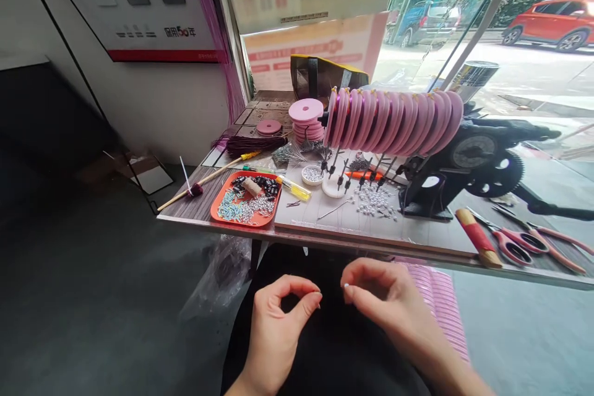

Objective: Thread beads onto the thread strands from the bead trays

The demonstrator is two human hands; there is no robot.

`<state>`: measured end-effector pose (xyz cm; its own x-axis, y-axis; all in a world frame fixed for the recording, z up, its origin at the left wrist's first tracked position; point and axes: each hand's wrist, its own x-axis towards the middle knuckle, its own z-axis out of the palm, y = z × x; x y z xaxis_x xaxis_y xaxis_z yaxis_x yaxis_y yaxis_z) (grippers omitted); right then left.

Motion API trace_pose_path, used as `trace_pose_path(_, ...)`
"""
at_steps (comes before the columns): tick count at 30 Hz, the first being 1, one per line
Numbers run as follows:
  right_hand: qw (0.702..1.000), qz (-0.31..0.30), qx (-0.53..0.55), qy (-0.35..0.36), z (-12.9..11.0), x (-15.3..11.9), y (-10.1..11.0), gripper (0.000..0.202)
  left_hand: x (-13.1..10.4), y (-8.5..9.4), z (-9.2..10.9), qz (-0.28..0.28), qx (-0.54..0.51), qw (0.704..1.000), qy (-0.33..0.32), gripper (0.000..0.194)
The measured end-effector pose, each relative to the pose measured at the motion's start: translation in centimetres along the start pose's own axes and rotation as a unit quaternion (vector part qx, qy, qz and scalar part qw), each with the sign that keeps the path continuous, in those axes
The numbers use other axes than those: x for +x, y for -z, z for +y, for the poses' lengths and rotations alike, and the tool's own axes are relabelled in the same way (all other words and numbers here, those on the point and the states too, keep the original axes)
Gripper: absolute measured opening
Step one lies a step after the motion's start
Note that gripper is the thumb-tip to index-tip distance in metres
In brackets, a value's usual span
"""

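Observation:
Over my lap, in front of the table edge, both hands are raised a short way apart. My left hand (283, 322) is closed in a pinch, thumb against forefinger; whatever lies between the tips is too small to make out. Between the thumb and forefinger of my right hand (387, 297) shows a small white bead (346, 285). On the board (301, 213) beyond lie loose white beads (375, 201) and a thin metal needle-like tool (333, 210). Weighted threads hang above them from a row of pink discs (394, 120).
An orange tray (218, 213) holds black, turquoise and silvery beads. A black hand-cranked machine (427, 201) stands at right, near scissors (515, 244), pliers (557, 247) and a red-wrapped stick (477, 238). Pink spools (306, 110) are stacked behind. A wooden stick (204, 187) overhangs the left edge.

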<state>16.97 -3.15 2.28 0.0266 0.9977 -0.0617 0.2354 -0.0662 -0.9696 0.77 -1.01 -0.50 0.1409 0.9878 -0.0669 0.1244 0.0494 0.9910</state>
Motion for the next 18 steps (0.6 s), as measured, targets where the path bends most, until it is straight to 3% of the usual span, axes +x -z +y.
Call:
trace_pose_path(2,0.991,-0.038,0.118,-0.044,0.6,0.2,-0.8,0.015,-0.2,-0.1,0.0,-0.008,0.002,1.000,-0.003,0.006)
trace_pose_path(4,0.982,-0.033,0.178,-0.053,1.1,0.3,-1.3,0.017,-0.3,-0.2,0.0,-0.010,0.008,1.000,-0.008,0.007)
trace_pose_path(18,0.987,-0.013,0.158,-0.003,1.7,-0.2,-2.7,0.019,-0.6,0.2,-0.5,-0.008,0.055,0.996,-0.075,0.007)
